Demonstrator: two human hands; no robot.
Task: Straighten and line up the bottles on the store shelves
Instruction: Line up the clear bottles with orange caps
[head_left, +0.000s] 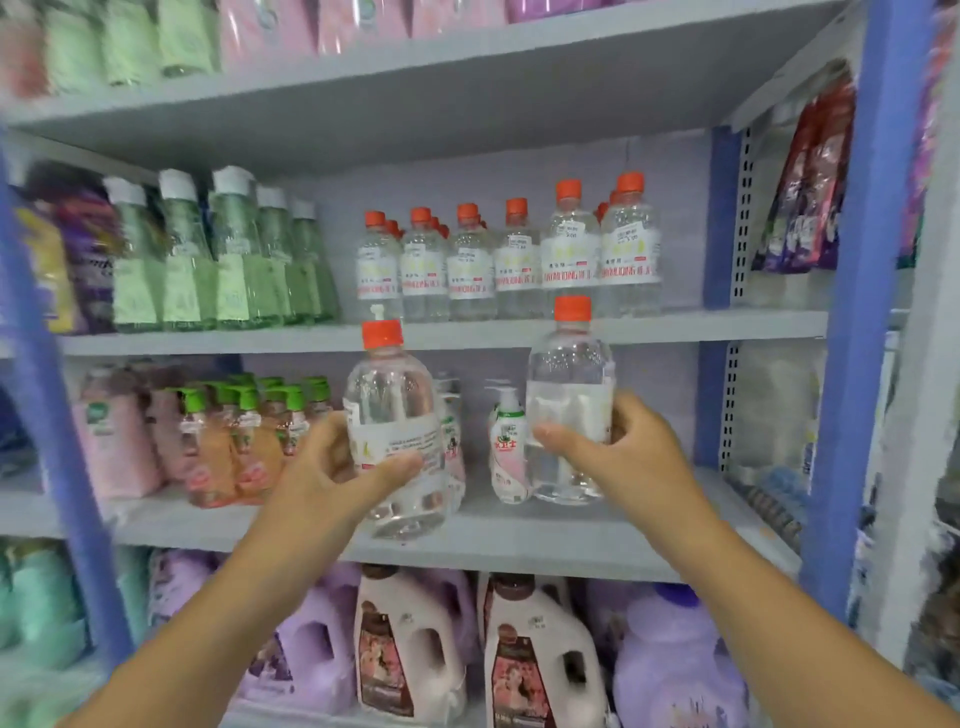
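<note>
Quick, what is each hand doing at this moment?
Left hand: grips a clear bottle with orange cap.
Right hand: grips another clear orange-capped bottle.

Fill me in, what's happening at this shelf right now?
A person is facing a store shelf with a clear orange-capped bottle in each hand. The left hand grips one bottle, which tilts slightly; the right hand grips the other bottle, which is upright. Both are held in front of the middle shelf. A row of matching orange-capped bottles stands on the shelf above, next to green bottles. Neither held bottle has been set down yet.
</note>
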